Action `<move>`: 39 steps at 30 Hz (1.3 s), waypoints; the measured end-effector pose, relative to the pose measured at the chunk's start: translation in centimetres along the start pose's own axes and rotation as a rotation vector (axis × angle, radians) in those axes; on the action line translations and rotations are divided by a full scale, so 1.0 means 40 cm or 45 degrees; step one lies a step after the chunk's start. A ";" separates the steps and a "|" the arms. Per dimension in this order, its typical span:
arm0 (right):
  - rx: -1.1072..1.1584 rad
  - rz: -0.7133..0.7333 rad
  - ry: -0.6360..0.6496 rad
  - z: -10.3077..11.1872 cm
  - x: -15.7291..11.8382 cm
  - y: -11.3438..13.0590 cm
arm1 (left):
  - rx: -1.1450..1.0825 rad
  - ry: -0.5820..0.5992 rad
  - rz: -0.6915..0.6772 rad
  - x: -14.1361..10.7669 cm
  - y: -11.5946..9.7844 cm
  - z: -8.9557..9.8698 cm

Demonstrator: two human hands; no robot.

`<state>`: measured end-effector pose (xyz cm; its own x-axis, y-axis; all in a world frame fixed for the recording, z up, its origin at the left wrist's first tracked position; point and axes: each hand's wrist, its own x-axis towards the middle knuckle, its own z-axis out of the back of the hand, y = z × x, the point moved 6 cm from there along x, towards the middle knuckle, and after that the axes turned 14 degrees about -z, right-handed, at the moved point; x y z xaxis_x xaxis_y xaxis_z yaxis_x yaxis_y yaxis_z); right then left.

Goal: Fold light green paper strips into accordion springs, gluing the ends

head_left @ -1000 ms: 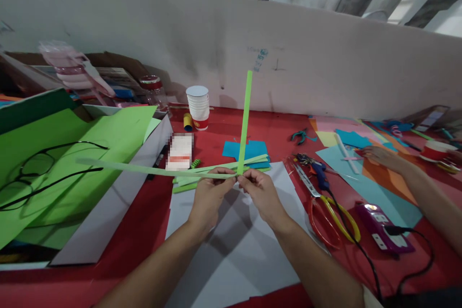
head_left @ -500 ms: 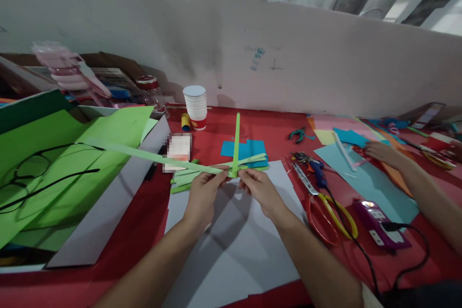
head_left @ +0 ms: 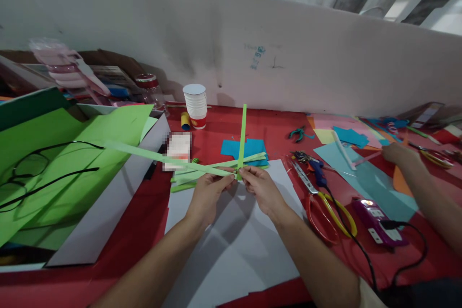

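Two green paper strips meet at my fingertips above the white paper point(head_left: 231, 250). My left hand point(head_left: 207, 197) pinches the pale green strip point(head_left: 151, 155), whose far end reaches left over the box. At the joint, my right hand point(head_left: 260, 188) grips the bright green strip point(head_left: 242, 134), which points away from me. The folded ends between the fingers are too small to make out. Just behind my hands lie loose green strips point(head_left: 184, 179) and blue paper pieces point(head_left: 231, 147).
On the left is a box point(head_left: 108, 207) with green sheets and glasses point(head_left: 36, 163). Stacked paper cups point(head_left: 195, 103) stand behind. Scissors point(head_left: 339, 214), a glue gun point(head_left: 319, 173) and a purple power strip point(head_left: 377, 224) lie right, near another person's hand point(head_left: 397, 154).
The bright strip and the joint have shifted slightly right, and the strip now leans a little to the right. The other person's hand has moved right.
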<state>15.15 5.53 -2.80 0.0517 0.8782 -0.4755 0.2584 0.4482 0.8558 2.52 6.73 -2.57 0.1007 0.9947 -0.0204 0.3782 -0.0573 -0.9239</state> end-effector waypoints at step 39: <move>0.007 0.057 -0.006 -0.017 -0.019 0.015 | -0.110 0.073 -0.060 0.005 -0.018 -0.012</move>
<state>14.62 5.24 -1.78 0.0676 0.8965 -0.4378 0.2613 0.4076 0.8750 2.70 6.92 -1.74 0.1327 0.9901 0.0467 0.4613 -0.0200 -0.8870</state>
